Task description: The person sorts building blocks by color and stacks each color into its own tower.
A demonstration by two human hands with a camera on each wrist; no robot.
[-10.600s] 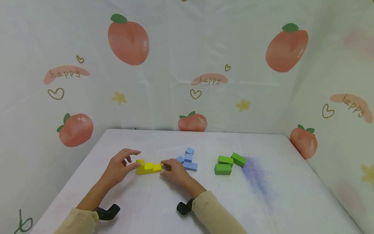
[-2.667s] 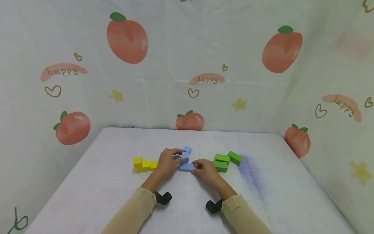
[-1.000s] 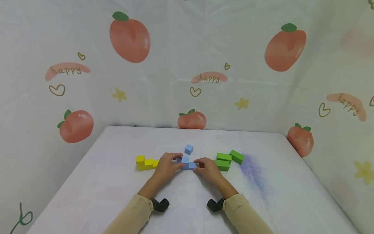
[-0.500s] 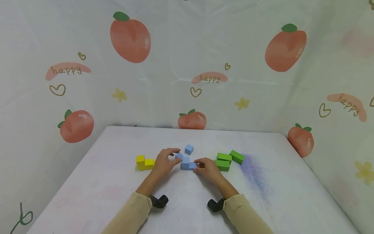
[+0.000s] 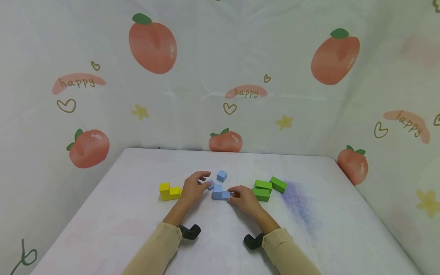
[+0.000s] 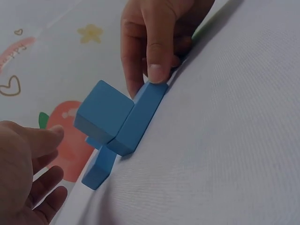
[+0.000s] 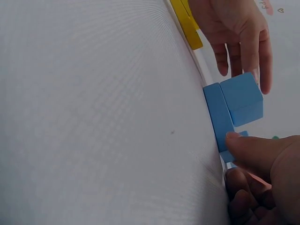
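In the head view my right hand [image 5: 245, 199] pinches the right end of a long blue block [image 5: 225, 197] lying on the table. The left wrist view shows its thumb [image 6: 157, 70] on the block's end. On the block's left end sits a blue cube [image 6: 104, 111]. My left hand [image 5: 192, 188] is beside it to the left, thumb and fingers spread and holding nothing. Its thumb comes close to a small blue block [image 5: 211, 185] behind the cube. Farther back lies another blue cube [image 5: 222, 175], turned at an angle.
Left of the hands stand yellow blocks [image 5: 165, 191] in a stepped row, partly hidden by my left hand. Just beyond my right hand lie three green blocks [image 5: 263, 185]. A patterned curtain [image 5: 192, 76] rises behind the white table [image 5: 220, 244].
Earlier both hands were at the yellow blocks. Since then a blue cube has come to sit on the long block's left end. My left hand has let go of it and drawn back left.
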